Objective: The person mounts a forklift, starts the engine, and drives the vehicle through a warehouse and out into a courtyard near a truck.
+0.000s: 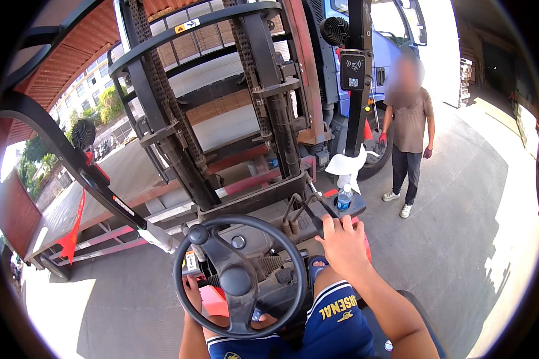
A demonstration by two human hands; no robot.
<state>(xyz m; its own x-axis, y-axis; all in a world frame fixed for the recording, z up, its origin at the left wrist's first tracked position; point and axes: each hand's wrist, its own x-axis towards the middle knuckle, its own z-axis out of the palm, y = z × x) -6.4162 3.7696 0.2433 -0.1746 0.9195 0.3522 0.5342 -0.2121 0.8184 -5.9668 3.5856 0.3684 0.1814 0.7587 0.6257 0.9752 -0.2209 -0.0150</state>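
Observation:
I sit at the controls of a forklift, behind its black steering wheel [238, 280]. My left hand [191, 294] is by the wheel's left rim, its fingers closed around the end of a black ridged lever [210, 281] beside the steering column. The rim partly covers this hand. My right hand [345, 246] is closed over the black-handled control levers [318, 222] to the right of the wheel; the palm hides how many it covers. Just beyond it stand a clear water bottle with a blue label [344, 198] and a crumpled white cloth [347, 165].
Ahead rises the forklift mast [179, 119] with chains. Behind it are a flatbed trailer [120, 173] with stacked brown and white loads and a blue truck cab [377, 27]. A person [411, 119] wearing red gloves stands at the right on the concrete ground [443, 239].

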